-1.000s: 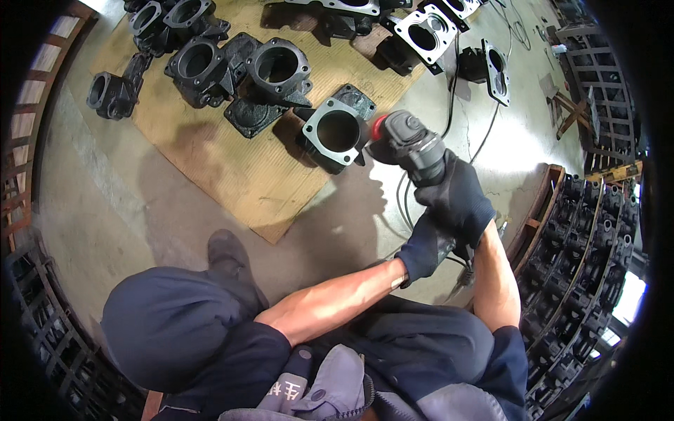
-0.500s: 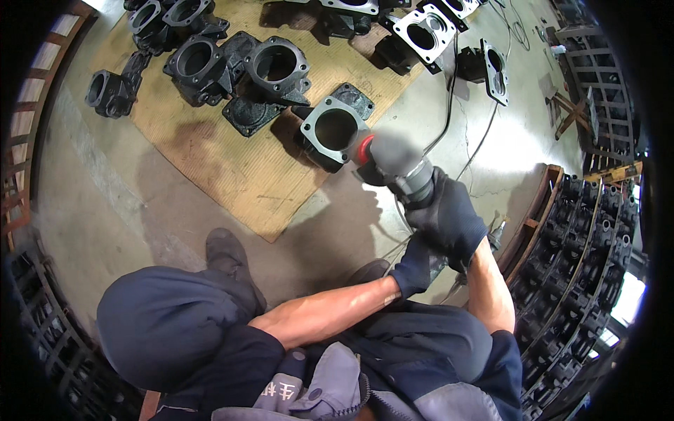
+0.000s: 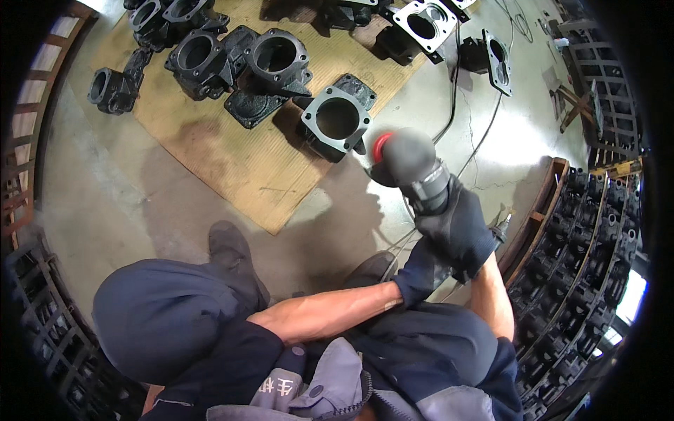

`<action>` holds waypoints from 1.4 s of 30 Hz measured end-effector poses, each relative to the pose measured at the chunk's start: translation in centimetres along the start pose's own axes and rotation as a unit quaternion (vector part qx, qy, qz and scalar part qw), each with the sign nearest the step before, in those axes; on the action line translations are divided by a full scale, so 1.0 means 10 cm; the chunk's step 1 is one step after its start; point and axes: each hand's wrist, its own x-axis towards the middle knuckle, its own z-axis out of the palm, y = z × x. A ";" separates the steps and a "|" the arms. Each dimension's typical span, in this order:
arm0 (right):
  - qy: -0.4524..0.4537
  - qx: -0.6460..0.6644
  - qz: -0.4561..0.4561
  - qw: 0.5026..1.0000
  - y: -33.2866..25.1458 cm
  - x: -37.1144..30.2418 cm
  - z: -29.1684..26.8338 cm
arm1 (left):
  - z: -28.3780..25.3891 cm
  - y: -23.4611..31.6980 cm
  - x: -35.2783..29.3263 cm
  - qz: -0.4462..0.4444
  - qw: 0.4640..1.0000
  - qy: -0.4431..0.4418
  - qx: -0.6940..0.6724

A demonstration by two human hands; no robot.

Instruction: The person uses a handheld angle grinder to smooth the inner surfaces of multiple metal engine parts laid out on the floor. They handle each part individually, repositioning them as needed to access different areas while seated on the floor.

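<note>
Both of my hands, in dark gloves, are closed around an angle grinder point(image 3: 430, 189). My right hand point(image 3: 465, 223) wraps its body just behind the grey head. Farther back on the tool and closer to me, my left hand point(image 3: 423, 269) grips it, fingers partly hidden. The grinder's round disc point(image 3: 409, 156) is smeared by motion, with a red part point(image 3: 380, 147) at its left side. Just left of the disc, and apart from it, a black metal casting point(image 3: 342, 143) stands on cardboard, its pale machined flange with a round bore facing up.
Several more black castings point(image 3: 277, 78) stand on the cardboard sheet point(image 3: 260, 200). One flanged casting point(image 3: 497, 63) sits on the floor at the far right. Cables point(image 3: 484, 133) cross the floor. Racks of dark parts point(image 3: 569, 259) line the right side; my shoe point(image 3: 229, 242) is near the cardboard.
The grinder and both hands have shifted slightly right, so the disc has drawn away from the casting's flange. The castings appear a little higher in view.
</note>
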 end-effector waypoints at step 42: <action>-0.025 -0.151 -0.218 0.964 -1.30 1.20 -0.15 | -0.81 1.27 0.78 0.171 0.961 0.095 -0.196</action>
